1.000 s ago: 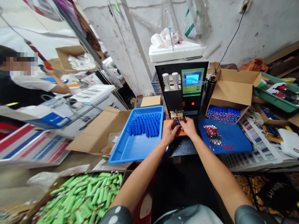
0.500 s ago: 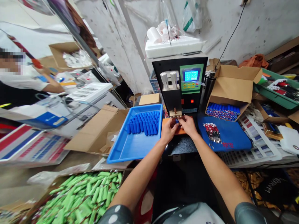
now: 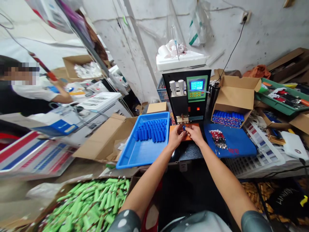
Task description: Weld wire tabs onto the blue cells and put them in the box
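Between my fingertips, just below the electrodes of a black spot welder (image 3: pixel 182 111), is a small blue battery cell (image 3: pixel 184 128). My left hand (image 3: pixel 175 136) pinches toward it from the left. From the right, my right hand (image 3: pixel 194 133) closes its thumb and fingers on the cell. Both hands are over an orange board (image 3: pixel 173 129). A blue tray (image 3: pixel 135 158) on the left bears rows of blue cells (image 3: pixel 152 129) standing upright. Right of my hands, red and black wire leads with white connectors (image 3: pixel 218 139) lie on a blue mat (image 3: pixel 243 146).
An open cardboard box (image 3: pixel 235 93) of blue cells (image 3: pixel 228 118) stands right of the welder. Green wrapped packs (image 3: pixel 96 203) fill a box at lower left. A green bin (image 3: pixel 285 103) sits at far right. Another person (image 3: pixel 26 93) is at a bench on the left.
The view has shifted, so the scene sits a little lower. My hands have drawn slightly back from the welder's electrodes, and the cell's end shows more clearly between my fingers.
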`<state>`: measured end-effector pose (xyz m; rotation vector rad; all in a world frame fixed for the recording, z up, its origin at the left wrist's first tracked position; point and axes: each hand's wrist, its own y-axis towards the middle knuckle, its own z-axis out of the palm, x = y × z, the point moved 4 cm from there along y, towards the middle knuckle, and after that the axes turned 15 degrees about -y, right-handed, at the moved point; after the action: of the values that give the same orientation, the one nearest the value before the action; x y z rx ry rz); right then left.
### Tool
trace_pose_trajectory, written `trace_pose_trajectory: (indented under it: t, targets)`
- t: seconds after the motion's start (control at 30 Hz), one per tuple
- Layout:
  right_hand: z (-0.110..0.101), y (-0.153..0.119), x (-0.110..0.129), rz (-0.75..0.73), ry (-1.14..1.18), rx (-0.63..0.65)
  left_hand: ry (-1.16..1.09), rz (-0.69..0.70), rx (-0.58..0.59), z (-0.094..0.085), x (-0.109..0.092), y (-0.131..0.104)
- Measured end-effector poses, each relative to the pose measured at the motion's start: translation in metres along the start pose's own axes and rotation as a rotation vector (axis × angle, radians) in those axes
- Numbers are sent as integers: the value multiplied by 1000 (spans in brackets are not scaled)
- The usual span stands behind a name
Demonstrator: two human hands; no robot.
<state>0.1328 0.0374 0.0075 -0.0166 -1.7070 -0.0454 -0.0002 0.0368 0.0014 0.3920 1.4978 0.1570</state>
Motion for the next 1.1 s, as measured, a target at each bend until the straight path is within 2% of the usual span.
trace_pose_trajectory:
  t: [0.1, 0.17, 0.27, 0.33, 0.5, 0.7, 0.93, 1.0, 1.1]
  targets:
    - [-4, -3, 2, 35, 29, -6, 109, -36, -50, -11, -8, -7]
    - [-5, -5, 1, 42, 32, -8, 222, -45, -41, -15, -18, -13]
    - [-5, -5, 0, 32, 40, -12, 341, -43, -5, -15, -32, -22]
    - [-5, -4, -1, 20, 36, -18, 367, -38, -21, -12, -37, -24]
    - [-8, -5, -1, 15, 29, -1, 394, -25, -56, -6, -30, -21]
    - [-8, -9, 2, -52, 12, 172, 426, 64, -17, -1, -28, -17]
    - [-9, -6, -4, -28, 33, 190, 366, 141, 1, -1, -31, -18]
    - [-11, -6, -5, -12, 103, 198, 339, 146, 64, -1, -30, -17]
    - [-14, -5, -4, 2, 237, 216, 325, 89, 230, 3, -23, -14]
